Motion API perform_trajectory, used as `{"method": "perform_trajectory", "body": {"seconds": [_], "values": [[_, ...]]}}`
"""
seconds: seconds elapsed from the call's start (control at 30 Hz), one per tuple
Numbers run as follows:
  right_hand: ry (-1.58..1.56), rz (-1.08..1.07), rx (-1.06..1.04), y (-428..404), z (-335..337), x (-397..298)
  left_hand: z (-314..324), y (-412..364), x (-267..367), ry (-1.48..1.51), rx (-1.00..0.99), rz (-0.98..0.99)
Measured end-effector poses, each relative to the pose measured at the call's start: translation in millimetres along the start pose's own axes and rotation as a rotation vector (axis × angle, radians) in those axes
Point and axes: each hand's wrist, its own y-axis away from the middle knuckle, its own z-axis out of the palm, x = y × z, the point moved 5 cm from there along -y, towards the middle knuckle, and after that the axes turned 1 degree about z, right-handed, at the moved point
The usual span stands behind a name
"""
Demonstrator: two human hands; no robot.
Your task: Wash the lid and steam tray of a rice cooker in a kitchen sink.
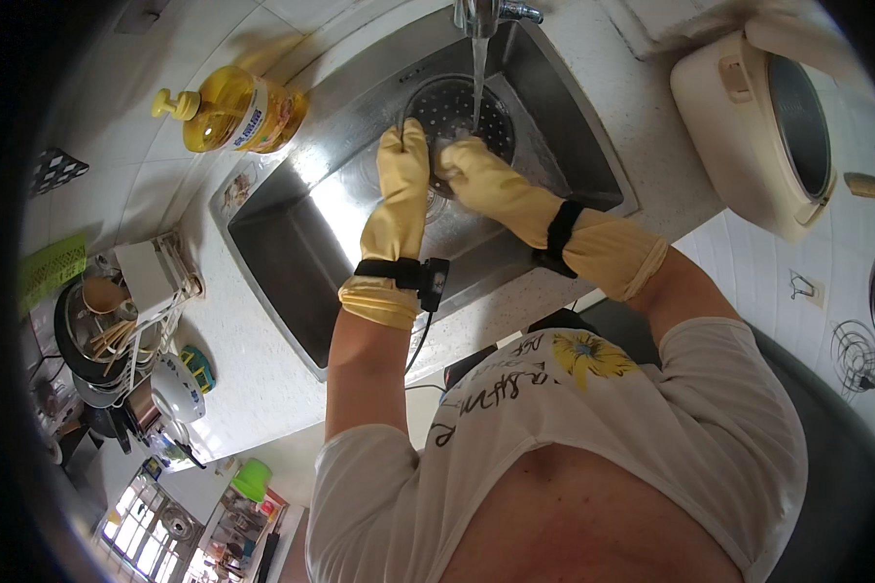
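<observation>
A round, perforated metal strainer (pixel 492 109) is tilted inside the stainless steel sink (pixel 277 244). My left hand (pixel 403 164), in a yellow rubber glove, grips its rim on the left. My right hand (pixel 474 171), gloved the same way, is curled against the strainer's lower part, its fingers blurred. Whether that hand holds something small is hidden. From the faucet (pixel 477 18) a stream of water (pixel 479 76) runs down onto the strainer, beside my right fingers.
A pump bottle of yellow dish soap (pixel 240 113) stands on the sink's left ledge. A dish rack (pixel 142 328) with pans and bowls occupies the left counter (pixel 251 397). At right are a cream rice cooker (pixel 729 138) and a wooden-handled knife (pixel 866 185). A cable (pixel 421 346) hangs from my left wrist strap.
</observation>
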Motion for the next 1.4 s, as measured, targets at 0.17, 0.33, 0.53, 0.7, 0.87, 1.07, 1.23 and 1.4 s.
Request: {"method": "perform_trajectory", "body": {"seconds": [0.17,0.33,0.53,0.7,0.87,1.07,1.23,1.4], "values": [[-0.140,0.455,0.231,-14.5,-49.3,94.0,5.1,15.5,-5.4,-0.036,-0.034,0.034],[-0.087,0.483,0.144,-34.8,-34.7,51.4,36.1,15.1,-21.0,-0.068,-0.197,0.104],[0.282,-0.157,-0.389,2.5,-26.0,-47.8,1.8,-21.4,-56.1,0.112,-0.105,-0.155],[0.358,-0.064,-0.281,-5.5,-51.4,4.1,9.3,-23.6,-43.4,-0.192,-0.405,-0.032],[-0.034,0.115,-0.454,-19.3,-89.7,-1.7,5.8,6.1,-10.3,0.409,-0.453,-0.338],[-0.476,0.419,-0.389,-33.8,-100.5,27.8,-13.9,-3.0,-38.5,0.109,-0.598,-0.396],[-0.471,0.608,-0.121,-39.2,-124.8,38.7,-4.9,3.4,-54.4,0.143,-0.505,-0.399],[-0.593,0.429,0.191,-36.7,-120.8,37.7,25.7,21.8,-9.9,0.302,-0.549,-0.458]]}}
